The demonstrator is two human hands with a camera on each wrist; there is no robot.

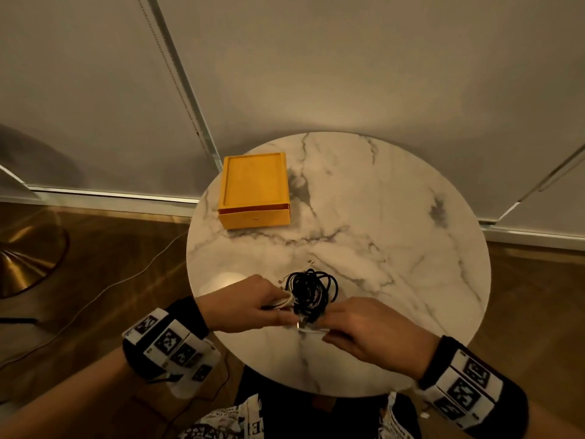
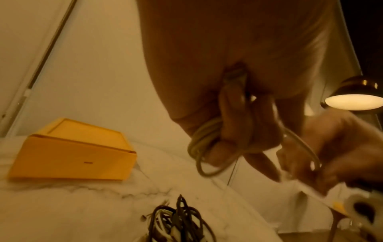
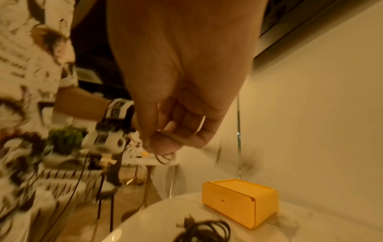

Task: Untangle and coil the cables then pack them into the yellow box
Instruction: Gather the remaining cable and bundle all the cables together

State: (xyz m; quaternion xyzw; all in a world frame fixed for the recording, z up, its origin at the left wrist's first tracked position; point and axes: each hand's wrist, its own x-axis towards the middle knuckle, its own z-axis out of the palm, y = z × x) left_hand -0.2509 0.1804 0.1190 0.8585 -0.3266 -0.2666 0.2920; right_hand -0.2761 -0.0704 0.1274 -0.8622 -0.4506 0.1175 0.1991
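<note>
A tangle of black and white cables [image 1: 311, 289] lies on the round marble table [image 1: 395, 217], near its front. My left hand [image 1: 253, 304] holds coiled loops of a white cable [image 2: 204, 147] just left of the tangle. My right hand [image 1: 364, 327] pinches the same white cable's free end [image 1: 311, 330] by its plug, just in front of the tangle. The yellow box [image 1: 254, 193] stands shut at the table's far left, about a hand's length beyond the cables. The box [image 3: 238, 199] also shows in the right wrist view, behind the black cables [image 3: 205, 230].
A brass lamp base [image 1: 22, 258] stands on the wooden floor to the left, with a thin cord [image 1: 104, 289] trailing across the boards. A lit lamp shade [image 2: 354, 101] glows at the right. White blinds [image 1: 348, 58] hang behind the table.
</note>
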